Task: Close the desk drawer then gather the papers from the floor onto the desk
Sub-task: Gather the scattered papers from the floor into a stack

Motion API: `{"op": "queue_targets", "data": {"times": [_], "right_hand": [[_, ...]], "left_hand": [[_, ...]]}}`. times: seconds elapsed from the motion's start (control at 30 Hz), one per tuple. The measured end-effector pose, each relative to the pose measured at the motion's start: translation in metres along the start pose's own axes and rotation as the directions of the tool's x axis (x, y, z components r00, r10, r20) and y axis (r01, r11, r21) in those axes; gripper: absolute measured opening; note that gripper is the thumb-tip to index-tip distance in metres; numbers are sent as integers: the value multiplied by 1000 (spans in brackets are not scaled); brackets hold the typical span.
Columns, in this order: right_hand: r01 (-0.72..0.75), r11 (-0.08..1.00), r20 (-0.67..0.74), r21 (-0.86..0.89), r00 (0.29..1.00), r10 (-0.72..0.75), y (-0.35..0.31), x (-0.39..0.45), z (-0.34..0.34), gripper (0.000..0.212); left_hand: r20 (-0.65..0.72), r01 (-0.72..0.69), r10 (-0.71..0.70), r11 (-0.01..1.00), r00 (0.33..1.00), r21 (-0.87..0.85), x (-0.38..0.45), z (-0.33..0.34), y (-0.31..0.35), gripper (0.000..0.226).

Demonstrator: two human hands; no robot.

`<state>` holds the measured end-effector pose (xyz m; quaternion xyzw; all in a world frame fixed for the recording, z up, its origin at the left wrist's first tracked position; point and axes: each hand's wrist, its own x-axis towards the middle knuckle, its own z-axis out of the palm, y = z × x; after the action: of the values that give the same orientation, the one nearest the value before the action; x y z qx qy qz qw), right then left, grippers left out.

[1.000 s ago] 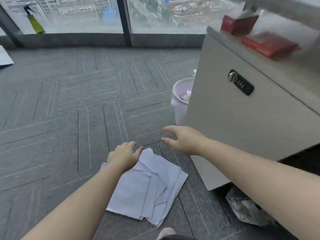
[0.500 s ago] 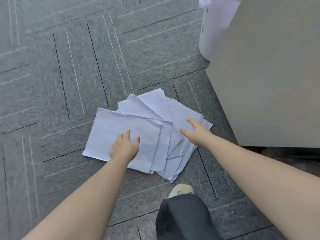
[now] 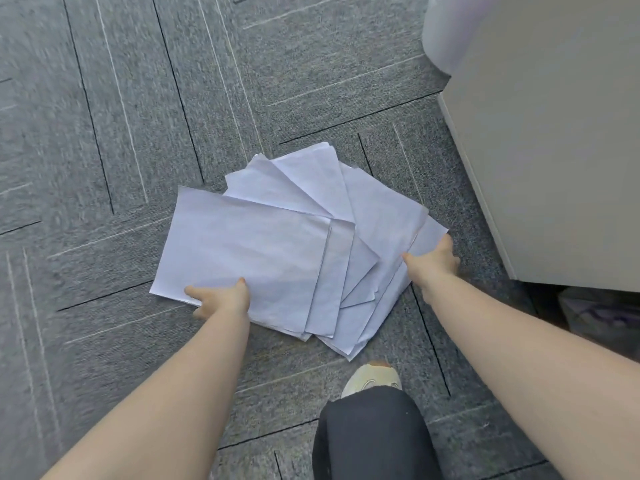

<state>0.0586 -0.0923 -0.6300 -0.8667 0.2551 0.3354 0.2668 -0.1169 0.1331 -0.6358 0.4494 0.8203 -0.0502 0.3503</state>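
While the person crouches over the floor, the scene reads as follows.
Papers (image 3: 277, 244): white sheets, fanned and overlapping, lying flat on the carpet (image 3: 104, 133), near the desk (image 3: 554, 133) but apart from it.
Left hand (image 3: 221, 299): at the near edge of the top sheet; thumb lies on the sheet, fingers curl toward the edge. Whether the edge is pinched cannot be told.
Right hand (image 3: 433, 261): at the right corner of the fan; fingers spread and touching the outer sheets, not clenched. A firm grip cannot be confirmed.
Desk: grey side panel at upper right, its lower edge clear of the carpet. No drawer shows from this angle.
Bin (image 3: 446, 32): pale, behind the desk corner, mostly cut off.
Knee (image 3: 374, 438): dark trouser leg at bottom centre.
Shoe (image 3: 372, 377): light toe just beyond the knee, close to the nearest sheet corner.
Carpet: grey tiles with thin light and dark stripes.
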Motion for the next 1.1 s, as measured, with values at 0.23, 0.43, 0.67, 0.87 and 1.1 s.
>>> {"op": "queue_targets", "data": {"times": [0.23,0.43,0.67,0.87,1.1], "right_hand": [[-99,975,-106,201,987,122,-2,11,10,58],[-34,982,-58,185,997,46,-3,12,12,45],[179,968,66,174,979,-192,-21,4,16,24],[301,936,163,181,930,-331,-37,9,6,24],[482,876,157,-21,867,-473,-46,9,4,69]], "left_hand": [[-60,133,-140,985,988,-107,18,-3,-3,112],[-54,-49,38,974,998,-220,17,-3,-1,73],[213,-446,432,895,877,22,17,3,20,50],[421,-652,506,661,753,372,15,6,47,33],[349,-616,513,711,784,338,16,7,44,36]]}}
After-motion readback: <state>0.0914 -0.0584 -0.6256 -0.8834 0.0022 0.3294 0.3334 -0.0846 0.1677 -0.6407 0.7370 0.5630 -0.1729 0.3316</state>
